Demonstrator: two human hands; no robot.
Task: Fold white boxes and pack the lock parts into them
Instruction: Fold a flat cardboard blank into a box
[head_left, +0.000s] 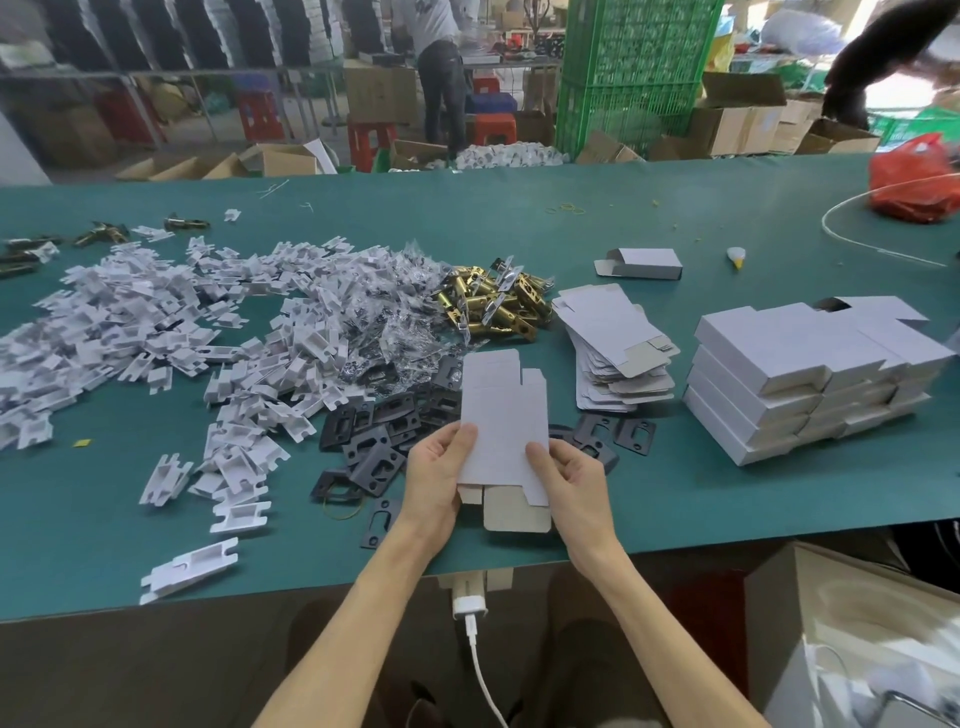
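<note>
Currently the left hand (439, 470) and right hand (569, 478) pinch the flat white box (501, 415) at its lower corners, fingers (465, 436) clasping it, over the desk (727, 493) near its front edge. Uneven pressure could crease a panel; its hanging flap may snag the black plates (374, 431) at nine o'clock.

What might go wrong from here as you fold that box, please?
The box, pinched by the left hand and right hand, may crease crooked. Its hanging flaps could snag the black plates beneath; one near the table edge might get knocked off. The folded stack looks uneven and could topple.
</note>
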